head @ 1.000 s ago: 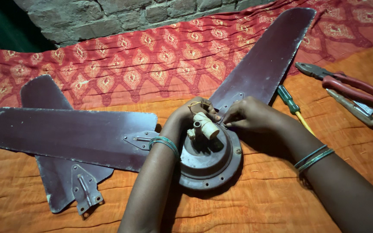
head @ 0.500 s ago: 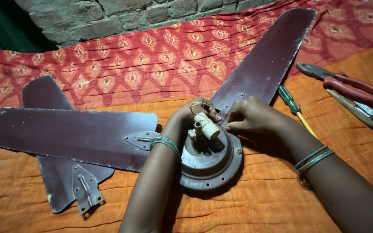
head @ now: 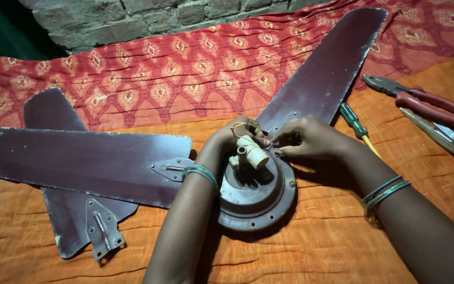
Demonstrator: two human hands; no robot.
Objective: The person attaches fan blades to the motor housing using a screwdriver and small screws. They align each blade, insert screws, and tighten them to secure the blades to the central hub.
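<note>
A round metal ceiling fan motor [head: 256, 197] lies on an orange cloth, with a cream shaft stub [head: 249, 153] sticking up from its middle. A maroon blade [head: 322, 71] runs up to the right and another maroon blade [head: 85, 161] runs left from the motor. My left hand [head: 232, 138] curls over the far rim of the motor. My right hand [head: 306, 139] pinches something small at the bracket where the upper right blade meets the motor. What the fingertips hold is hidden.
A third, loose blade [head: 74, 210] lies under the left one with its bracket toward me. A green-handled screwdriver [head: 357, 126], red-handled pliers [head: 421, 100] and another metal tool [head: 434, 131] lie at the right. A red patterned cloth [head: 158, 79] and a brick wall [head: 174, 13] are behind.
Both hands stay at the blade bracket; the fingers of the right hand shift slightly. The view has tilted a little.
</note>
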